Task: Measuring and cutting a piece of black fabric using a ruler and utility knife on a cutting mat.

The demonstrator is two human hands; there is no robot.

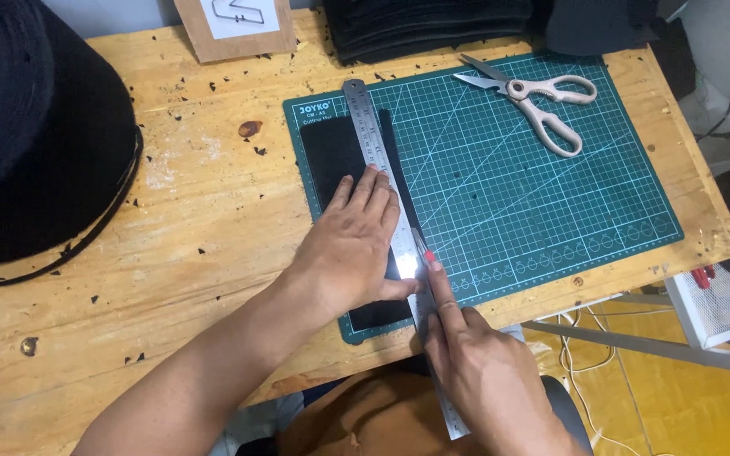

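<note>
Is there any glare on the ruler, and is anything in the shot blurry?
Head view: a bright glare patch sits on the ruler near its lower part, between the left hand and the right hand; the mat and scissors are sharp; light is even, with soft shadows under the hands; the black roll shows little detail.

Scuffed pale wooden table (187,211) carries a green gridded cutting mat (534,194), a large black felt roll (35,127), a small framed board (234,29), stacked dark sheets (433,25) and scattered black offcut flecks (187,84).

Open mat (551,211) right of the ruler (373,143); scissors (542,101) block its far edge.
</note>
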